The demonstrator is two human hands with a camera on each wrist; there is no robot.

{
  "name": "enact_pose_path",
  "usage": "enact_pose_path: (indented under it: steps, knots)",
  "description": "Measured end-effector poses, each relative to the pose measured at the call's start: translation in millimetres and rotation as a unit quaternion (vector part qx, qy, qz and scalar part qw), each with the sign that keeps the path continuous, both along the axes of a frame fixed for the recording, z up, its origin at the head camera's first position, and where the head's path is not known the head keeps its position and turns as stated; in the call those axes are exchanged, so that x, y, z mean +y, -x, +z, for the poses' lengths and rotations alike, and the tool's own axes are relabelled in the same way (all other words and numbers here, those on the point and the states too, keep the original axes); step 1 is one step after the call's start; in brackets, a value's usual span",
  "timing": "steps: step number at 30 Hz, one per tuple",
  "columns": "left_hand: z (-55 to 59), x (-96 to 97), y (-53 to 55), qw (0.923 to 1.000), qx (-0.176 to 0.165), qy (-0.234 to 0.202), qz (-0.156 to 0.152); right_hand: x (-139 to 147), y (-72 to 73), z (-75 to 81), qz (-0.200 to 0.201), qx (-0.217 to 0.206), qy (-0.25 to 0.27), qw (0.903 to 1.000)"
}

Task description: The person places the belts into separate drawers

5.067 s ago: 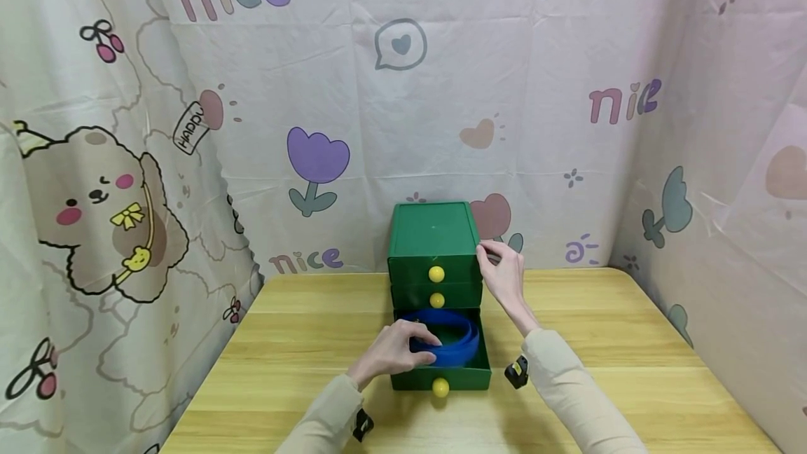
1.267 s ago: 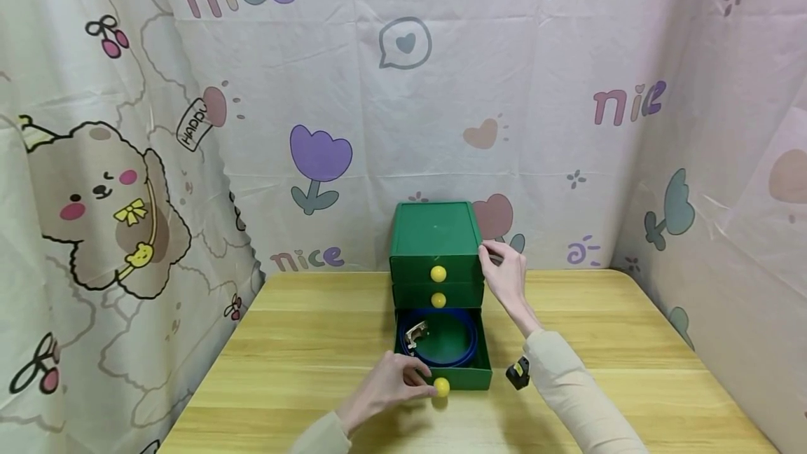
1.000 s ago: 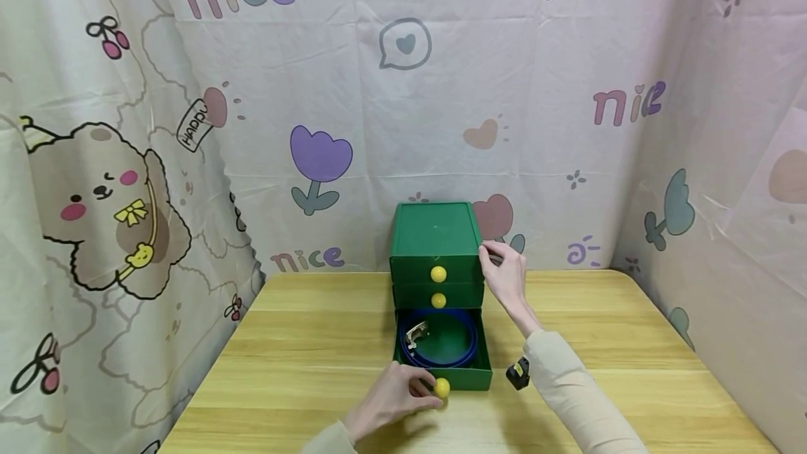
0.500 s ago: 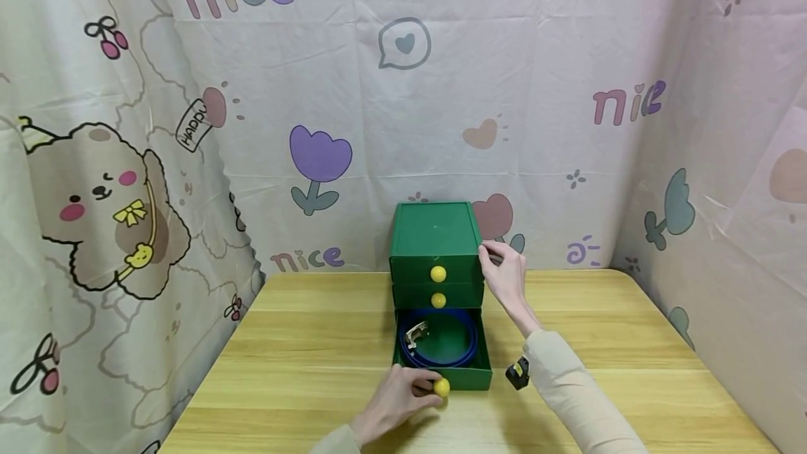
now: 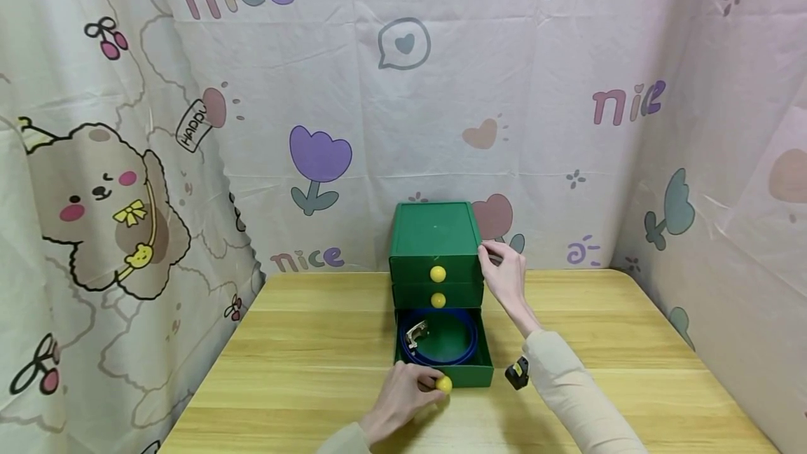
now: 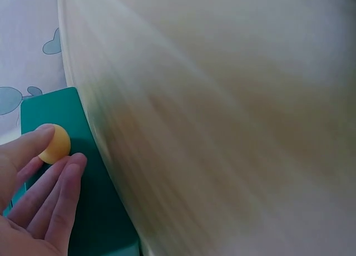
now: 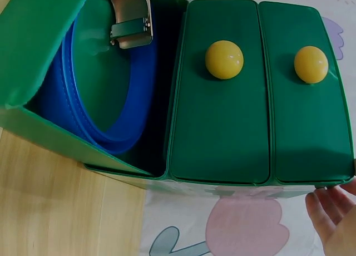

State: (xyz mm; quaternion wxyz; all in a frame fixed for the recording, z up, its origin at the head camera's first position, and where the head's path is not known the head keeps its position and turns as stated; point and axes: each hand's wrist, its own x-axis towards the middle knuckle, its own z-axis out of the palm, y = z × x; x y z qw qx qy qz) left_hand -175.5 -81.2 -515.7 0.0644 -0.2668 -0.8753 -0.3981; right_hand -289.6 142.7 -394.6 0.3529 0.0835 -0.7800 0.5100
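Note:
A green box with three drawers (image 5: 435,230) stands on the table, its bottom drawer (image 5: 473,375) pulled out. Coiled inside that drawer lies a blue belt (image 7: 142,94) with a metal buckle (image 7: 132,16). My left hand (image 5: 403,394) pinches the yellow knob (image 6: 55,146) of the bottom drawer between thumb and fingers. At the box's upper right front edge, my right hand (image 5: 506,275) grips the corner with its fingertips. Only part of the right hand shows in the right wrist view. The upper two drawers, each with a yellow knob (image 7: 224,59), are closed.
The wooden table (image 5: 302,342) extends to both sides of the box. A printed curtain (image 5: 403,111) hangs behind and at the sides. A small black device (image 5: 518,373) sits by the right sleeve.
My left hand has gone from the belt to the bottom drawer's knob and taken hold of it. The belt now lies flat in the drawer. My right hand keeps its place.

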Motion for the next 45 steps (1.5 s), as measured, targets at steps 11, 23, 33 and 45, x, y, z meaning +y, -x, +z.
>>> enact_pose_path:
  steps: [11, 23, 33, 45]
  knots:
    - [-0.3, 4.5, 3.8, 0.9999, -0.004, -0.004, 0.015, -0.2, 0.7, -0.2, 0.002, 0.002, 0.006, 1.0000]
    - [0.5, 7.3, 11.4, 0.9994, -0.008, -0.008, 0.033, -1.3, 0.0, 1.4, 0.000, -0.004, 0.004, 1.0000]
    - [1.2, 8.4, 17.3, 0.9990, -0.015, -0.013, 0.040, -0.4, 0.3, 0.5, -0.001, -0.002, 0.003, 1.0000]
    - [1.1, 8.6, 26.1, 0.9985, -0.011, -0.020, 0.049, -0.3, 0.5, 0.4, -0.003, 0.002, -0.002, 1.0000]
